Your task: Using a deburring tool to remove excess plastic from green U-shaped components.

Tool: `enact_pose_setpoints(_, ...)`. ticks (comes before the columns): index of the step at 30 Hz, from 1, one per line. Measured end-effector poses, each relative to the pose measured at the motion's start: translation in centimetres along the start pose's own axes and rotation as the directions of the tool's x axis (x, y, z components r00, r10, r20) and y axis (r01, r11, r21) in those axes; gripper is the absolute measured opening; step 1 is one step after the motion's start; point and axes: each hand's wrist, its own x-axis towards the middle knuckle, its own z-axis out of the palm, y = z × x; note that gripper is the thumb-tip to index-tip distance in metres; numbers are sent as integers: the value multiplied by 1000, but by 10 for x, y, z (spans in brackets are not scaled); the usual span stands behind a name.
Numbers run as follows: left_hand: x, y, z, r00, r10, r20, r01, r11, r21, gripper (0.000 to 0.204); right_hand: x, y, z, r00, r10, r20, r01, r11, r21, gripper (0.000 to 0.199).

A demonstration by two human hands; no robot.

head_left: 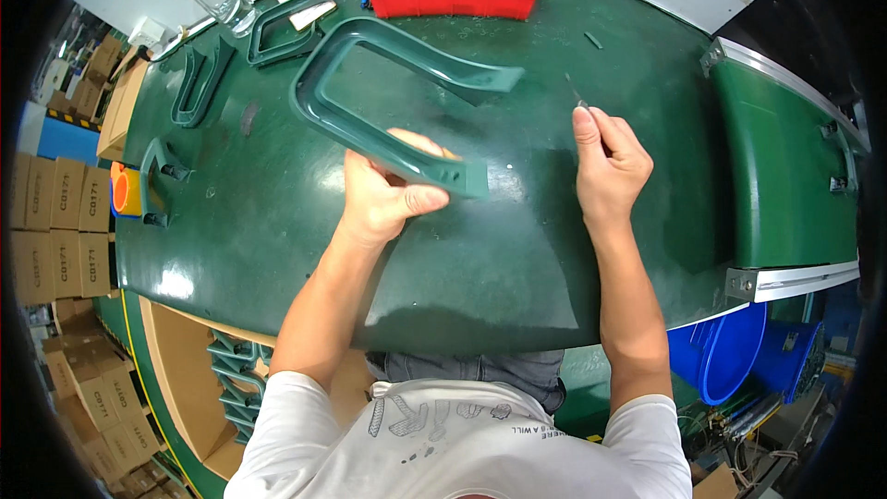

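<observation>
My left hand (pixel 374 199) is closed around the lower arm of a glossy dark green U-shaped plastic part (pixel 314 83), held up over the table with its open end toward the right. To the right, my right hand (pixel 613 162) is closed in a pinch on a thin, pointed blade-like tool (pixel 574 91); its handle is hidden in the fingers. The tool is apart from the green part. A small green strip (pixel 593 40) lies on the table beyond the right hand.
A red bin (pixel 453 5) of small green pieces stands at the back. More green U-shaped parts (pixel 200 97) lie at left, near a clear bottle (pixel 226 9) and an orange tape roll (pixel 127 192). A green conveyor (pixel 785 166) flanks the right; a carton (pixel 180 360) sits lower left.
</observation>
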Motion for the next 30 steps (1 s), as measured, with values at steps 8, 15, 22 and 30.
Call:
enact_pose_setpoints(8, -1, -8, -4, 995, 0, 98, 4, 999, -41, 50, -10, 9, 2, 990, -64, 124, 57, 997, 56, 20)
enact_pose_setpoints(15, -2, -7, -3, 995, -1, 103, 5, 999, -40, 50, -10, 8, 5, 984, -105, 141, 95, 993, 72, 21)
enact_pose_setpoints(22, -3, -10, -3, 993, -7, 115, 14, 998, -57, 49, -11, 10, 6, 980, -148, 132, 144, 989, 35, 17)
enact_pose_setpoints(30, -4, -17, -6, 987, -3, 162, 22, 993, -113, 47, -10, 7, 8, 984, -173, 49, 172, 985, 6, 13)
